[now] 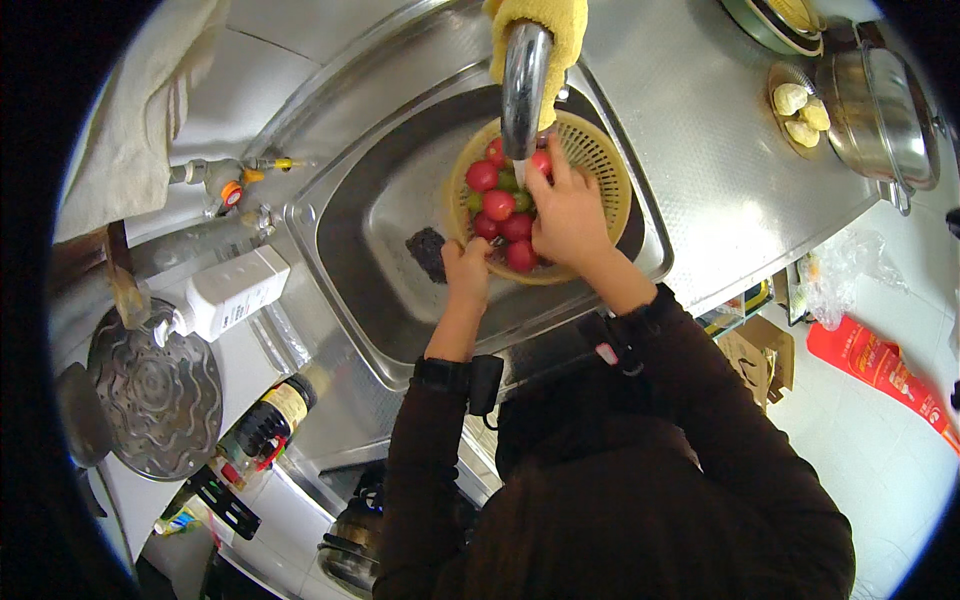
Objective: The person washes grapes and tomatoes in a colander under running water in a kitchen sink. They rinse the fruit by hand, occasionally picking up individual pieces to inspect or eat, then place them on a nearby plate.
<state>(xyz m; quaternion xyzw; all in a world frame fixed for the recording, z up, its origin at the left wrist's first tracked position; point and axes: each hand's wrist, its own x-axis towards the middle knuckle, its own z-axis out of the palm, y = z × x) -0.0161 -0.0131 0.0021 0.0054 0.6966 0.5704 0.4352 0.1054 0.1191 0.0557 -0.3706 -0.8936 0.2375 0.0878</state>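
Observation:
A yellow plastic colander (619,172) sits in the stainless-steel sink (397,202), holding several red round fruits (498,205) and smaller green ones (507,180). My left hand (466,274) grips the colander's near left rim. Over the fruits' right side lies my right hand (571,217), its thumb and fingers around one red fruit (541,162) under the faucet. The curved chrome faucet (525,82), wrapped in a yellow cloth (570,37), runs water onto the fruits. Part of the colander is hidden by my right hand.
Left of the colander lies a dark scouring pad (427,254). A white bottle (236,292), a perforated metal steamer plate (156,390) and a dark sauce bottle (274,412) line the left side. A steel pot (874,112) and a small dish of pale yellow pieces (801,116) stand right.

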